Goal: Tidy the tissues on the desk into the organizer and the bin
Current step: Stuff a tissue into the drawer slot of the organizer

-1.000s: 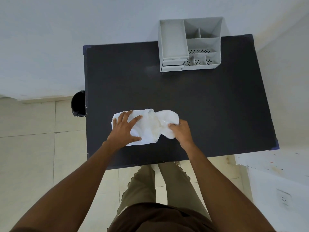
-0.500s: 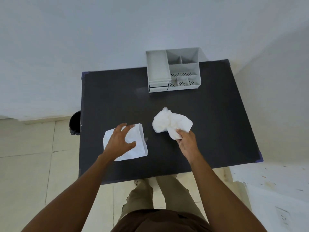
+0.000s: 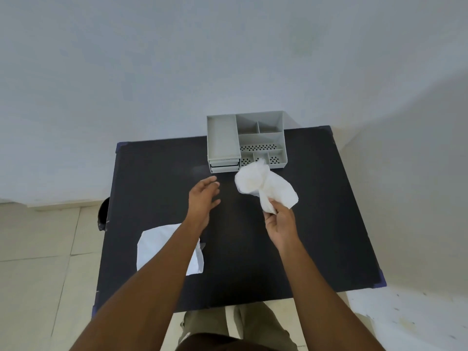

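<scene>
Crumpled tissue: now lifted clear of the desk, pinched at its lower tail by your right hand, thumb and fingers closed on the paper; half a second ago it was lower and nearer you, and a second ago it lay bunched against the flat one. Its top now overlaps the front edge of the grey organizer in view, though whether it is over a compartment cannot be told. Your left hand has let go of the flat tissue and hovers mid-desk, fingers loosely spread, holding nothing. Reading: the two tissues are separated, and the crumpled one is in transit. The flat tissue lies near the front left, partly under your left forearm. The dark bin shows only as a sliver past the left desk edge. Organizer compartments look empty; nothing blocks the path.
</scene>
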